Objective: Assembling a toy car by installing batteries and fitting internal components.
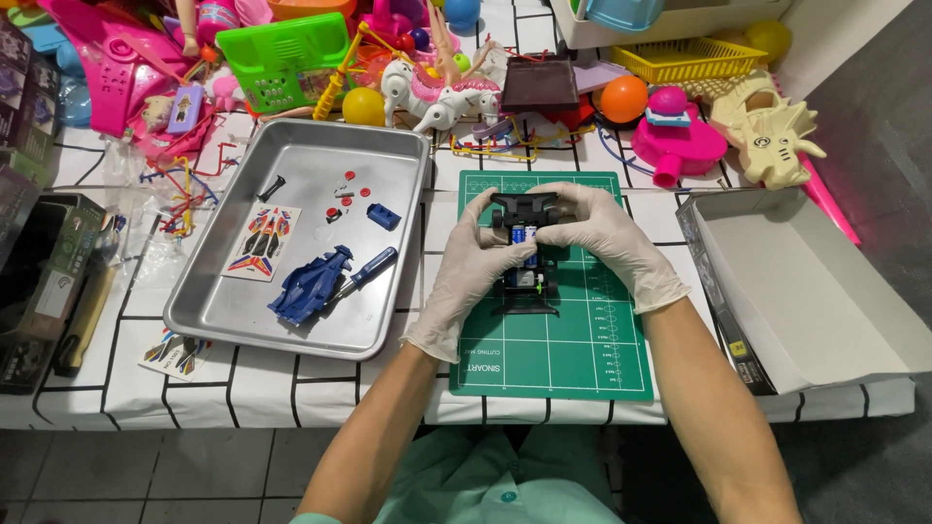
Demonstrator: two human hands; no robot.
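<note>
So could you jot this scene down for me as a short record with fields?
Left hand: gloved, gripping the black toy car chassis
Right hand: gloved, gripping the same chassis
Under the hands: green cutting mat
Metal tray: blue car body, blue screwdriver, sticker sheet
To the right: open cardboard box
Far edge: pile of colourful plastic toys

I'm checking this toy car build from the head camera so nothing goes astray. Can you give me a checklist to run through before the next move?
1. Both gloved hands, left hand and right hand, on the black car chassis: ok.
2. Chassis over the green cutting mat: ok.
3. Batteries seated in the chassis: cannot tell.
4. Blue car body and blue screwdriver in the metal tray: ok.
5. Small red parts inside the tray: ok.
</note>
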